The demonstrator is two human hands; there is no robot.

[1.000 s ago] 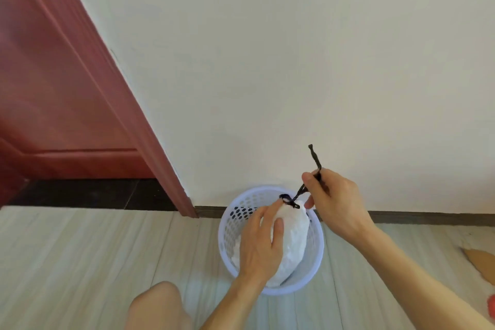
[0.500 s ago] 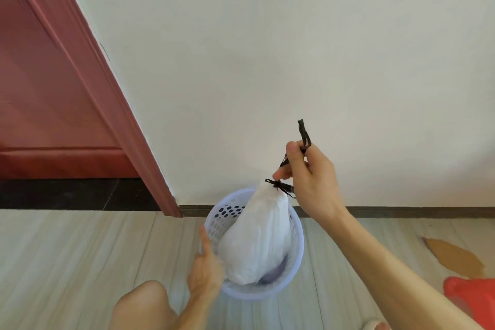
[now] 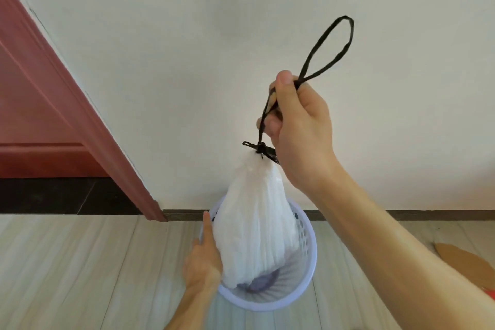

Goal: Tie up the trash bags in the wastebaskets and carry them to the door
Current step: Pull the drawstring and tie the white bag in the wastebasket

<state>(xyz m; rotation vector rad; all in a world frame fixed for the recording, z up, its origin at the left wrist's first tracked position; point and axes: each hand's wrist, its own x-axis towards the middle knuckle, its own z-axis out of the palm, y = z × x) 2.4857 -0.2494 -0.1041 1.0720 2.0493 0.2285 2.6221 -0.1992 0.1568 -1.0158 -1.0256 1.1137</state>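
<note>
Pale plank floor [image 3: 80,276] carries the lavender wastebasket [image 3: 308,270]. The left hand [image 3: 202,262] rests on its rim, fingers hidden, so I cannot tell if it grips. The white trash bag [image 3: 254,222] hangs half out of the wastebasket, its black drawstring [image 3: 261,148] pinched by the right hand [image 3: 297,128] above. Behind the wastebasket are a baseboard [image 3: 401,215] and white wall [image 3: 187,61], with a red doorframe [image 3: 88,128] to its left.

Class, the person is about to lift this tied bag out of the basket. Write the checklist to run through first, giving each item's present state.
1. Mouth of the white plastic trash bag cinched by the black drawstring: ok.
2. Right hand grip on the drawstring, fingers curled round it: ok.
3. Bag clear of the lavender perforated plastic wastebasket: not ok, its bottom sits inside.
4. Left hand holding the wastebasket down: cannot tell; it is at the rim, most fingers hidden.
5. Bag underside intact: cannot tell, hidden.
</note>
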